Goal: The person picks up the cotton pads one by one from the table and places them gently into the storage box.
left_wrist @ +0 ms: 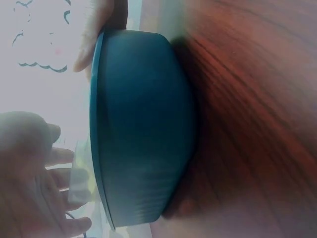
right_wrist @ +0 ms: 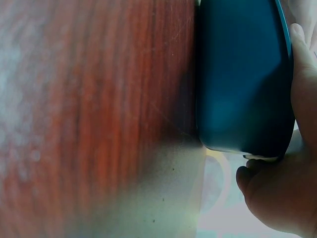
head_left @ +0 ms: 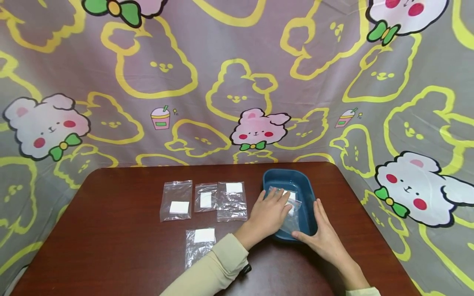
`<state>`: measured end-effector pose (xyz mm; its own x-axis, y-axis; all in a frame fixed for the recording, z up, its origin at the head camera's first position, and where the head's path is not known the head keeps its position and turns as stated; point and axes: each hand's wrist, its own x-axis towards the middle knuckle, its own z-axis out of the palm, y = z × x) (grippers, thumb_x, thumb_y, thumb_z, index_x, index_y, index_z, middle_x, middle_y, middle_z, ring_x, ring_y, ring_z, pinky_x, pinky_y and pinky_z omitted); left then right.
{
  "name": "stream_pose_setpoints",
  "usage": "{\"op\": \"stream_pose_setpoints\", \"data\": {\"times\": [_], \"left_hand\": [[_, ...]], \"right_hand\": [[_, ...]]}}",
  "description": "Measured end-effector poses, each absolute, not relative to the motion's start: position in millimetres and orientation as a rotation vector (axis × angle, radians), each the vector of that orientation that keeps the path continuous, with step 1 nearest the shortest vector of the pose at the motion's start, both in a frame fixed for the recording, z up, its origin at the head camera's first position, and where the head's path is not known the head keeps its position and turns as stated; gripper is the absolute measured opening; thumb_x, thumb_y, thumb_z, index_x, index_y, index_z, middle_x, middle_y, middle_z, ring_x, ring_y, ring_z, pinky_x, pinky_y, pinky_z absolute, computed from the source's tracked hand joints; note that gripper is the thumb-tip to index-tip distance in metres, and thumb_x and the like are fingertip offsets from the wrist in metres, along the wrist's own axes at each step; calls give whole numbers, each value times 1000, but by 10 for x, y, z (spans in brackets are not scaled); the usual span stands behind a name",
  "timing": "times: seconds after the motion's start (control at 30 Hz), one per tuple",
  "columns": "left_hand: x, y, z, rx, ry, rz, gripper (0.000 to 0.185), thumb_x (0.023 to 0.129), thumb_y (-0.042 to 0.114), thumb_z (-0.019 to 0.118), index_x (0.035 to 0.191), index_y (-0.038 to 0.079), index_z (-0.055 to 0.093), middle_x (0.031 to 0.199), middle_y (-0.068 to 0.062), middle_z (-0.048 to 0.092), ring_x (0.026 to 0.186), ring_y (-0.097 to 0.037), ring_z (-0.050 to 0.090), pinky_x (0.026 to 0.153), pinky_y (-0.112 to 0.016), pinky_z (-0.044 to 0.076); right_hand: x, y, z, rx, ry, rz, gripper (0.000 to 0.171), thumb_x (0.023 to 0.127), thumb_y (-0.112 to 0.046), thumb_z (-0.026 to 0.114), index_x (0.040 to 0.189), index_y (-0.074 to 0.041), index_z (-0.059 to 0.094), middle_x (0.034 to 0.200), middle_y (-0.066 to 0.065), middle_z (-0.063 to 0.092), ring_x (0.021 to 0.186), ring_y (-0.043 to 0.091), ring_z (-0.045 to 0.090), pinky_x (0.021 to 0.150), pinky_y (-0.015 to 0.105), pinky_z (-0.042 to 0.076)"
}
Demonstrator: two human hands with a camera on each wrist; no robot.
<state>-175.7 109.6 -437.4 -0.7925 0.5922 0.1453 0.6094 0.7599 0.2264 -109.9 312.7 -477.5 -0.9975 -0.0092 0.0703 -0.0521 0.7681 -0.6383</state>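
**Bag pressed into tray**

A clear bag [head_left: 290, 213] with a white pad is held down inside the blue tray [head_left: 275, 177] by the left hand [head_left: 269, 213], its fingers flat and straight on the plastic. The tray's near right rim is steadied by the right hand [head_left: 322, 236], fingers relaxed and straight against it. Four more bags [head_left: 177, 200] lie on the bench [head_left: 111, 230], left of the tray. The slick bag could probably slide out from under the flat fingers, or the light tray be tipped by uneven pressure.
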Motion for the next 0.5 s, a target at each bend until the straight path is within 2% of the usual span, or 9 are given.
{"op": "stream_pose_setpoints", "data": {"times": [0.13, 0.5], "left_hand": [[-1700, 938, -4422, -973, -2863, -476, 52, 110, 43, 33, 153, 18, 45, 155, -5, 44, 145, -25, 36, 119, -52, 26], [-1543, 393, -4515, -883, -2839, -736, 50, 109, 41, 40, 149, 13, 50, 154, -10, 45, 144, -30, 37, 116, -58, 28]], "right_hand": [[-1090, 3118, -4779, 35, -2902, 1049, 126, 78, -50, 85, 159, 3, 3, 166, 24, -1, 148, 50, 13, 109, 71, 25], [-1087, 3118, -4751, -5, -2925, 1045, 128, 77, -51, 84, 160, 0, 2, 166, 22, -2, 148, 49, 13, 109, 72, 25]]}}
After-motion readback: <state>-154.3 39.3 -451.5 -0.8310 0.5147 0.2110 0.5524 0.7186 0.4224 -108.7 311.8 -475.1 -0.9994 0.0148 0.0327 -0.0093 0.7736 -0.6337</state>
